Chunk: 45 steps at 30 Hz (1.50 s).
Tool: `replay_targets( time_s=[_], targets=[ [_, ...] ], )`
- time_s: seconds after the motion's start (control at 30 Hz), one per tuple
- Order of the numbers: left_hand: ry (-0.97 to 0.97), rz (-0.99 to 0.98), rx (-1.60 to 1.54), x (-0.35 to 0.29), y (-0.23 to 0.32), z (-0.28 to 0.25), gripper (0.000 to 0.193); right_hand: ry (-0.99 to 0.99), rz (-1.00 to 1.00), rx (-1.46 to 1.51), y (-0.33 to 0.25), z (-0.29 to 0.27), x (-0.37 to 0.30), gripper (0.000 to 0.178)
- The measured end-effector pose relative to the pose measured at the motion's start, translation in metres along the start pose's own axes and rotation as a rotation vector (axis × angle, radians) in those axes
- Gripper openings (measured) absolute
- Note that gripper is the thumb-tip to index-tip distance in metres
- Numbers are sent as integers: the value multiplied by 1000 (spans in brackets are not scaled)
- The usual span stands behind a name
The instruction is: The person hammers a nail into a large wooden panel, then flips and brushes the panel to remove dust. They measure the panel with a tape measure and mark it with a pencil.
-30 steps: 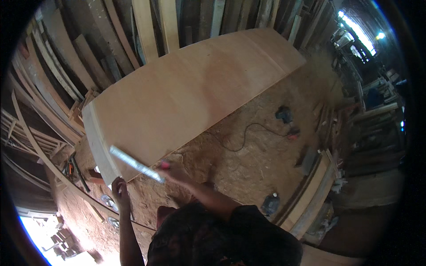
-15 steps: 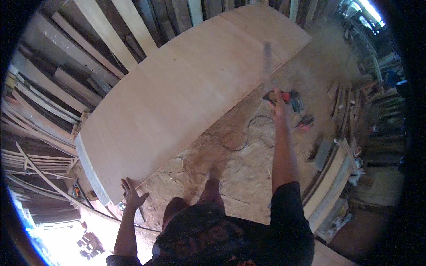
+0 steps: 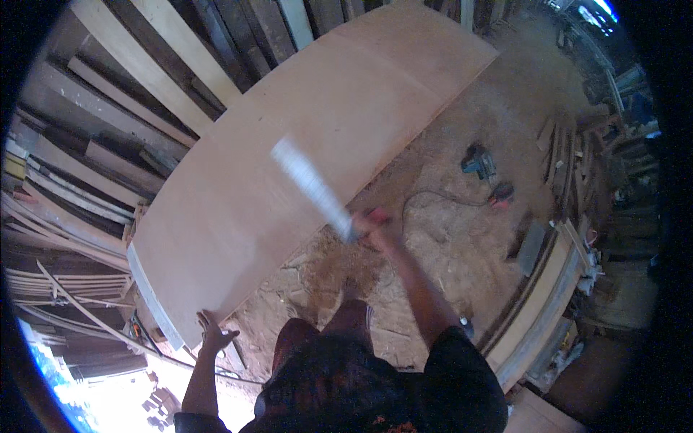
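Head view. Plywood sheet (image 3: 317,144): large, pale brown, lying flat and slantwise across the scene. Left hand (image 3: 213,333): fingers spread, open, pressed on the sheet's near corner. Right hand (image 3: 369,225): closed around one end of a long pale ruler (image 3: 312,187), motion-blurred, held over the sheet's near edge. Power tool (image 3: 478,160): on the sawdust floor (image 3: 447,238), well apart. Stacked planks (image 3: 108,123): beyond the sheet.

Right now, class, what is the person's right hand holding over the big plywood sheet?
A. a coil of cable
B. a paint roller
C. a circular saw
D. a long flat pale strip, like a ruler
D: the right hand is closed around one end of a long pale ruler-like strip slanting across the plywood sheet.
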<state>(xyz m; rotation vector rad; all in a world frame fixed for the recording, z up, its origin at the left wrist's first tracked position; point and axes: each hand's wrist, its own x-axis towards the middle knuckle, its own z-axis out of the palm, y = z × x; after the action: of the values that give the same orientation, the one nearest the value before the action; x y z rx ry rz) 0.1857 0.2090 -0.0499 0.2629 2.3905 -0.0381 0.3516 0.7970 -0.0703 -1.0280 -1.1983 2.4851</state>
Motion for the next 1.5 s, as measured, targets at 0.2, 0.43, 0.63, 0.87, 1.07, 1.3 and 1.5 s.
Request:
replay_targets(
  time_s=[0.2, 0.43, 0.63, 0.87, 1.07, 1.3, 1.5],
  targets=[
    [-23, 28, 0, -4, 0, -7, 160, 296, -377, -104, -120, -112, 89, 58],
    [-51, -18, 13, 2, 6, -8, 163, -158, -58, -504, 87, 28, -55, 31],
    [4, -8, -50, 7, -2, 2, 162, 51, -238, -362, 0, -36, 14, 30],
    [63, 69, -57, 0, -2, 11, 154, 187, -259, -188, -49, -101, 80, 41],
    [82, 62, -162, -7, -11, 8, 153, -262, 56, -530, 146, 124, -103, 25],
    [409, 209, -736, -44, -33, 24, 80, 41, -275, -589, 33, 64, -29, 38],
    [735, 117, -1032, -81, -14, 62, 52, 273, -297, -100, -21, 26, -7, 34]
  ],
)
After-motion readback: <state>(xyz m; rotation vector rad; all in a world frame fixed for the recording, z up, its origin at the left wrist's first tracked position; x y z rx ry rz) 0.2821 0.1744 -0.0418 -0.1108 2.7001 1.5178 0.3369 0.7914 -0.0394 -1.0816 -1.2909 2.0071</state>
